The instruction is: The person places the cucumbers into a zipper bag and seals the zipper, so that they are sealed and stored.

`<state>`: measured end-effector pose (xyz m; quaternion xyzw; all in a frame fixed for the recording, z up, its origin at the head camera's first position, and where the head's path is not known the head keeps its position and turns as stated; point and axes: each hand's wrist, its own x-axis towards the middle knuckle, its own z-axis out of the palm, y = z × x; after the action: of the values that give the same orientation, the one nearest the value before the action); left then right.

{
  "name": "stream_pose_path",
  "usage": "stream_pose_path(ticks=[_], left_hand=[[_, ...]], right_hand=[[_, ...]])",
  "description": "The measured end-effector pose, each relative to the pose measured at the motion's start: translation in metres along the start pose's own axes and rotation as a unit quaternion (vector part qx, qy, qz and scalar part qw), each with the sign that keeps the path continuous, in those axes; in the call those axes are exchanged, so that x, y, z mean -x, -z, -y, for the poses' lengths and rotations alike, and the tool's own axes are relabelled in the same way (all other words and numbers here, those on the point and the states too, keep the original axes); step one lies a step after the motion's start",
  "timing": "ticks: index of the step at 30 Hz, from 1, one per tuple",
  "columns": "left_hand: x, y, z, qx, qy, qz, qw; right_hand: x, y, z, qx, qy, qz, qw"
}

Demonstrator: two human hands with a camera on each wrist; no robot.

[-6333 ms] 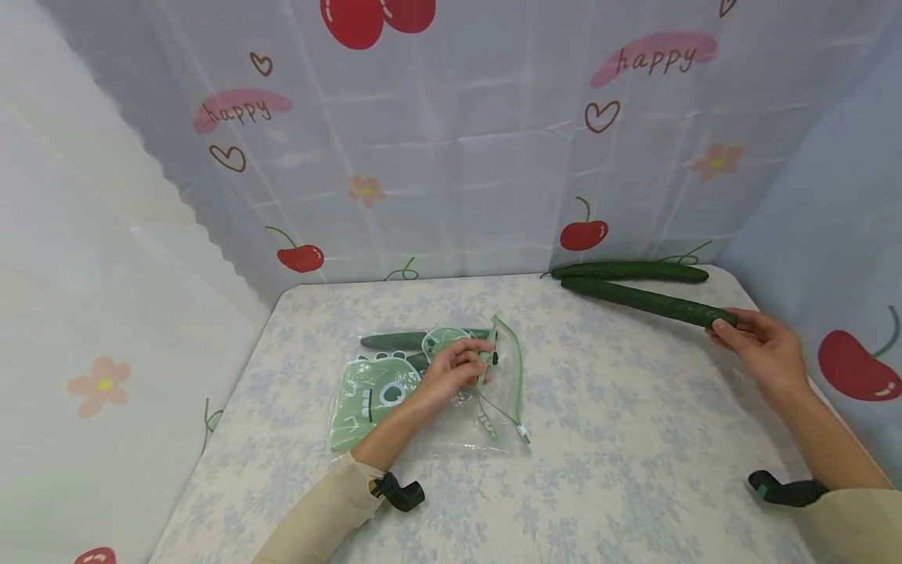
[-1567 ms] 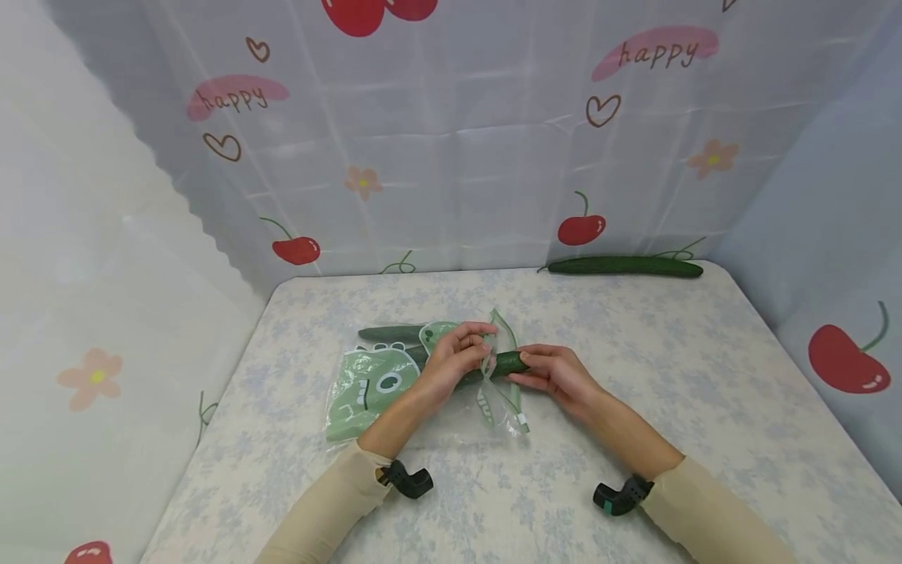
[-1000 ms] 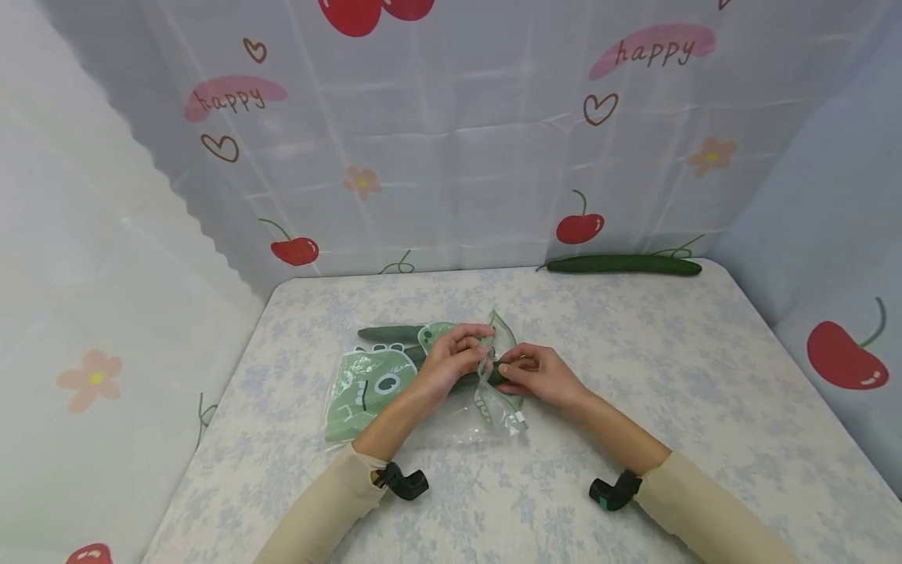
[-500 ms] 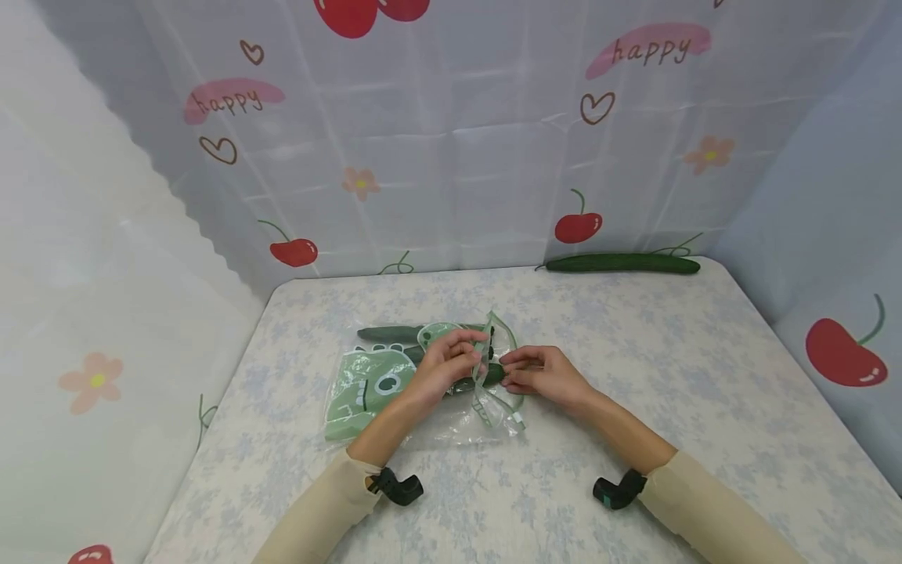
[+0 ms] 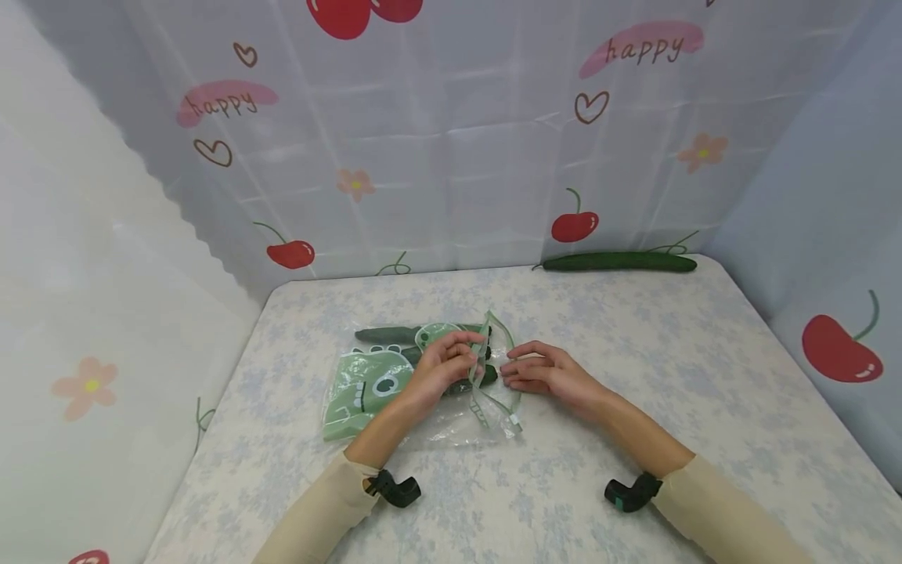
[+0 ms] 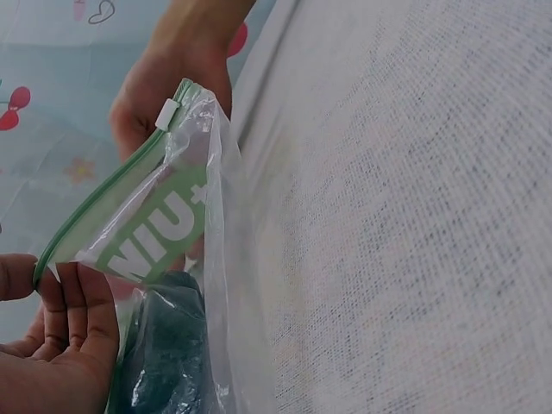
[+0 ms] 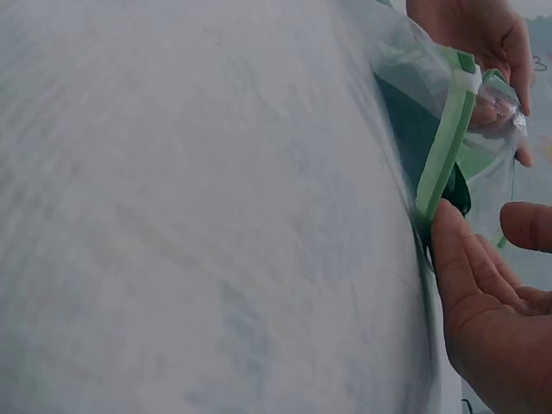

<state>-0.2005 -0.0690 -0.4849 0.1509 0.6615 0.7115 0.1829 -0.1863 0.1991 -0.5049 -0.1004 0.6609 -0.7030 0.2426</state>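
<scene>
We hold the zip bag (image 5: 395,384) mouth up with our left hand (image 5: 444,368), pinching its green rim. Our right hand (image 5: 546,374), fingers relaxed and empty, rests just right of the bag. The cucumber (image 5: 474,377) lies inside the mouth. Loading appears done; next likely calls for sealing the rim.

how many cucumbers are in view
3. One cucumber lies at the table's far edge by the curtain. Two are inside the zip bag: one along its far side, one at the mouth beside the left hand. More may be hidden.
</scene>
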Motion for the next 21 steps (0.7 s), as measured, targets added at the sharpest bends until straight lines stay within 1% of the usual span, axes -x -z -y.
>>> stream_pose_path(ticks=[3, 6, 7, 11, 13, 14, 16, 18, 21], left_hand=[[0.002, 0.000, 0.000, 0.003, -0.001, -0.005, 1.0000], [0.003, 0.001, 0.001, 0.010, -0.001, -0.004, 0.9999], [0.004, 0.001, 0.001, 0.012, 0.000, -0.004, 0.9999], [0.005, 0.002, 0.001, 0.017, -0.001, -0.004, 0.9999], [0.006, 0.002, 0.001, 0.019, -0.001, -0.006, 0.9998], [0.006, 0.003, 0.001, 0.018, -0.002, -0.006, 0.9998], [0.006, 0.003, 0.002, 0.017, -0.002, -0.007, 0.9998], [0.006, 0.003, 0.002, 0.016, -0.001, -0.006, 0.9999], [0.004, 0.003, 0.004, 0.011, -0.002, -0.003, 0.9999]], right_hand=[[0.003, 0.012, 0.004, 0.016, 0.009, -0.021, 0.9996], [0.007, 0.030, 0.009, 0.053, 0.018, -0.049, 0.9972], [0.008, 0.036, 0.011, 0.073, 0.022, -0.058, 0.9954], [0.017, 0.067, 0.014, 0.144, 0.041, -0.089, 0.9848], [0.022, 0.083, 0.014, 0.186, 0.051, -0.106, 0.9754], [0.024, 0.091, 0.013, 0.208, 0.057, -0.118, 0.9693], [0.028, 0.109, 0.013, 0.261, 0.066, -0.151, 0.9511], [0.031, 0.128, 0.011, 0.322, 0.069, -0.190, 0.9250], [0.033, 0.156, 0.010, 0.393, 0.062, -0.243, 0.8847]])
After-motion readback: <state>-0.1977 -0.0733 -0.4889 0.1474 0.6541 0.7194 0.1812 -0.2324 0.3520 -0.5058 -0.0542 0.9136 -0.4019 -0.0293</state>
